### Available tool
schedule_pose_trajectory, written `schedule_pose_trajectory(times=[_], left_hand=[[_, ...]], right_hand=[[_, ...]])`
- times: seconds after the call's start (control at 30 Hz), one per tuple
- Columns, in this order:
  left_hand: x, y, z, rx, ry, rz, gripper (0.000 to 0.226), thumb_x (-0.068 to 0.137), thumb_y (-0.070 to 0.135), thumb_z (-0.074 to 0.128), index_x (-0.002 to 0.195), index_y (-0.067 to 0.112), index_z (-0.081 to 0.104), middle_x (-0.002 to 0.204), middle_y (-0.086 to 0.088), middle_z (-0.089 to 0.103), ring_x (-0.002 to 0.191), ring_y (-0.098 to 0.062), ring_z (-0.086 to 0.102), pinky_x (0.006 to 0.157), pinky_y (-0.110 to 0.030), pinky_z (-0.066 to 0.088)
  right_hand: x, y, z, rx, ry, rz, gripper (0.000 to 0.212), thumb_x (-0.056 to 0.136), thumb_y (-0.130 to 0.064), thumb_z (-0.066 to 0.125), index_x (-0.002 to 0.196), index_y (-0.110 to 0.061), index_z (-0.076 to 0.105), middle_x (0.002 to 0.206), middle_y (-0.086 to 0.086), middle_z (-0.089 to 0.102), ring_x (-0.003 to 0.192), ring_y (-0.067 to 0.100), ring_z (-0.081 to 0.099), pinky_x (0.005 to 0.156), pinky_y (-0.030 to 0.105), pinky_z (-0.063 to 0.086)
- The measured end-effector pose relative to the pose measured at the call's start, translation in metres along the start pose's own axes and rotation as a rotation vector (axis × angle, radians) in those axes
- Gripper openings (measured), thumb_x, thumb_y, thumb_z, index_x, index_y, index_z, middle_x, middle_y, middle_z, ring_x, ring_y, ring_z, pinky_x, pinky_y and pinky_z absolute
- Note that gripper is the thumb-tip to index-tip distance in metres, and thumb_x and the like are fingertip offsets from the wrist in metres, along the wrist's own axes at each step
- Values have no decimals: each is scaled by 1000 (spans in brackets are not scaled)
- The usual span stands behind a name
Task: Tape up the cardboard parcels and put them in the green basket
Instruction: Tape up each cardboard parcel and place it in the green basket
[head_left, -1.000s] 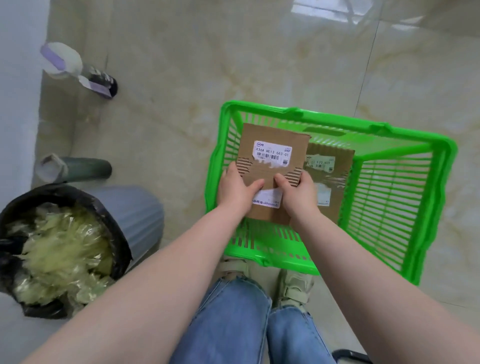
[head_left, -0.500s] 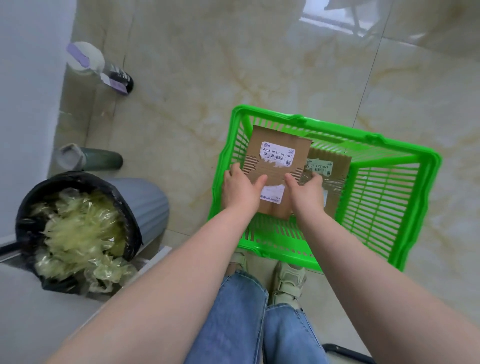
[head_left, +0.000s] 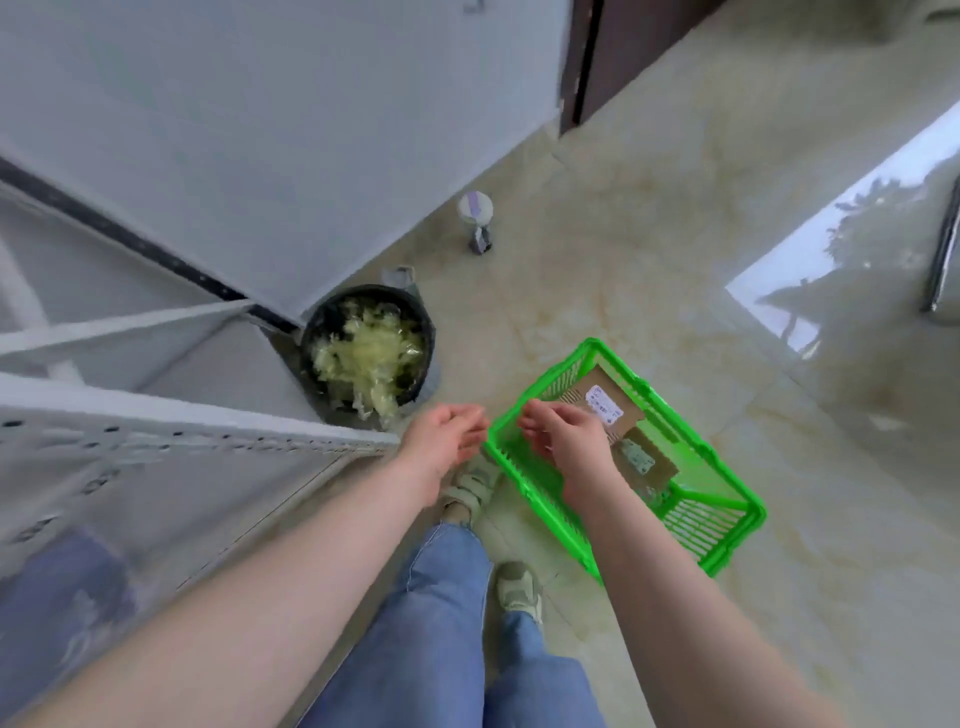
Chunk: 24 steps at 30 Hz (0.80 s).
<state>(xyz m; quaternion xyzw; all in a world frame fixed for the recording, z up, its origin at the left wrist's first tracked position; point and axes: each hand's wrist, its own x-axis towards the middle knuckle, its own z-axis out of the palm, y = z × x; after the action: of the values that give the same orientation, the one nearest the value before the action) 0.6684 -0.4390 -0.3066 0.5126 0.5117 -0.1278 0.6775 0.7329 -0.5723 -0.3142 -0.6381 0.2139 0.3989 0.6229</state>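
The green basket (head_left: 727, 540) stands on the tiled floor to the right of my feet. Two flat cardboard parcels lie inside it: one with a white label (head_left: 605, 405) toward the far end, and a second (head_left: 647, 465) beside it, partly behind my right hand. My left hand (head_left: 441, 441) hovers just left of the basket rim, fingers loosely curled and holding nothing. My right hand (head_left: 563, 441) hangs over the basket's near-left part, also holding nothing, above the parcels and not touching them.
A grey bin (head_left: 366, 353) with a black liner and crumpled yellowish plastic stands left of the basket. A white perforated table (head_left: 171, 441) fills the left side. A bottle (head_left: 475, 221) stands on the floor further away. My shoes (head_left: 470, 486) are beside the basket.
Both hands let go of the labelled parcel, which now lies in the basket, and drew back toward me. The camera swung up and left, bringing the table into view.
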Motion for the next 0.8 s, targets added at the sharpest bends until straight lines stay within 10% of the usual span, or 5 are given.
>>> schedule_pose_trajectory(times=[0.47, 0.8], left_hand=[[-320, -51, -316, -1131, 542, 359, 13, 95, 17, 61, 84, 11, 65, 66, 1, 71, 56, -7, 66, 50, -16, 52], [-429, -109, -543, -1285, 687, 497, 17, 95, 20, 62, 79, 14, 62, 63, 4, 68, 61, -7, 62, 53, -15, 51]], right_hand=[[-306, 9, 310, -662, -883, -138, 15, 90, -26, 67, 90, -11, 70, 80, 1, 74, 70, 10, 67, 67, 21, 54], [-457, 148, 524, -503, -862, -73, 26, 89, -30, 69, 94, -5, 66, 84, 9, 70, 70, 19, 64, 66, 27, 55]])
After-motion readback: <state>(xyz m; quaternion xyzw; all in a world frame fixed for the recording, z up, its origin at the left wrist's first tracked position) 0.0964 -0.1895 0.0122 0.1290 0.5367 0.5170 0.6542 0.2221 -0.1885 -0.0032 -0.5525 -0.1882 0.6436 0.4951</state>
